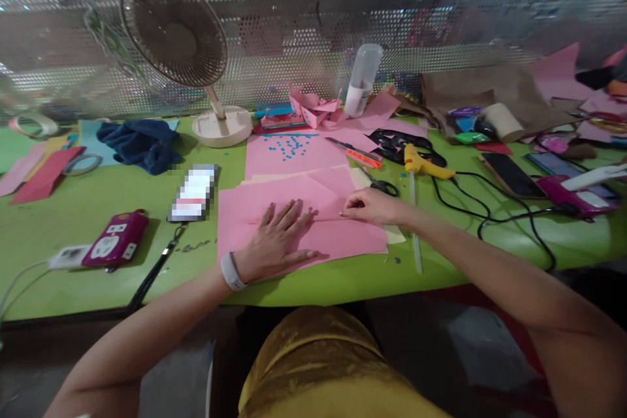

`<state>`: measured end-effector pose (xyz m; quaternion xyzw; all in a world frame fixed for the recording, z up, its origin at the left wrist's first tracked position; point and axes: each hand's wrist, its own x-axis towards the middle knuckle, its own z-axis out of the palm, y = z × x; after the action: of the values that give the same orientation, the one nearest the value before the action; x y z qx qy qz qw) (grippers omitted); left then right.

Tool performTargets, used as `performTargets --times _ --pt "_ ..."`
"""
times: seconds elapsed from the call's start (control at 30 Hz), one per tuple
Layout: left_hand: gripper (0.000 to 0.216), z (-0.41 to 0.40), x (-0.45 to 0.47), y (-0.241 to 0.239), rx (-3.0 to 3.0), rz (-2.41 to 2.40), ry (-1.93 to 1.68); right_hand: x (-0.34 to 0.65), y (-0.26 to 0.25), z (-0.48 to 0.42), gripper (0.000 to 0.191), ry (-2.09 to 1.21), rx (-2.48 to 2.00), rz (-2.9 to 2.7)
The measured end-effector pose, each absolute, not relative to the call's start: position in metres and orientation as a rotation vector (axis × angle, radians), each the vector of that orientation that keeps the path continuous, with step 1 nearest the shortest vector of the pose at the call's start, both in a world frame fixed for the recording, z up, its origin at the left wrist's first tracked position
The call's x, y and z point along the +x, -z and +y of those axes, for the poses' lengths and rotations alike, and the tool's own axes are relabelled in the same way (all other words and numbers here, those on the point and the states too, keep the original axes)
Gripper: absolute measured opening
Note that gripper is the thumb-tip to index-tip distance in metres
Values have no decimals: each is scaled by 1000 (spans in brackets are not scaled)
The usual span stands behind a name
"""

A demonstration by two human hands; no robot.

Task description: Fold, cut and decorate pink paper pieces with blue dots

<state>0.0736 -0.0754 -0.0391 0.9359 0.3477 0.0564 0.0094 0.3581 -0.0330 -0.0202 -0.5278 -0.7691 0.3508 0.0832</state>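
Note:
A large sheet of pink paper (pixel 350 240) lies in front of me on top of other pink and pale yellow sheets, with a crease or folded edge running across it. My left hand (pixel 277 241), fingers spread, presses flat on its left half. At the right end of that crease, my right hand (pixel 375 207) is closed in a pinch on the paper; its fingertips partly hide what they grip. Just beyond the right hand are black-handled scissors (pixel 385 187). Behind the stack, small blue dots (pixel 287 147) are scattered on another pink sheet.
Right of the paper are a yellow glue gun (pixel 426 166) with its cord and a dark phone (pixel 512 174). To the left lie a lit phone (pixel 194 192) and a purple power strip (pixel 117 240). A fan (pixel 223 126) and a bottle (pixel 363 81) stand behind.

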Motion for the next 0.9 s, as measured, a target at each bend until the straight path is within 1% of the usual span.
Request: performTargets --times 0.17,0.33,0.47,0.53,0.6,0.67,0.7,0.77,0.9 --pt "76 -76 74 38 2914 1089 -221 370 20 -35 32 -1008 -1636 -2326" --pt "77 -76 75 39 2904 1103 -221 381 17 -35 29 -809 -1713 -2421" --pt "77 -77 75 39 2893 1118 -201 390 8 -41 27 -726 -1788 -2441" --pt "78 -77 76 38 2887 1127 -182 387 3 -49 24 -561 -1801 -2387" --pt "80 -78 76 37 2876 1137 -167 373 3 -62 25 -274 -1737 -2285" --pt "83 -78 76 36 2862 1143 -163 350 9 -77 34 -29 -1558 -2245" --pt "83 -79 77 36 2855 1145 -161 337 15 -84 41 14 -1428 -2301" --pt "85 -79 77 37 2846 1150 -156 314 29 -94 58 50 -1231 -2470" --pt "85 -78 76 42 2866 1143 -162 295 52 -95 75 70 -1199 -2662"
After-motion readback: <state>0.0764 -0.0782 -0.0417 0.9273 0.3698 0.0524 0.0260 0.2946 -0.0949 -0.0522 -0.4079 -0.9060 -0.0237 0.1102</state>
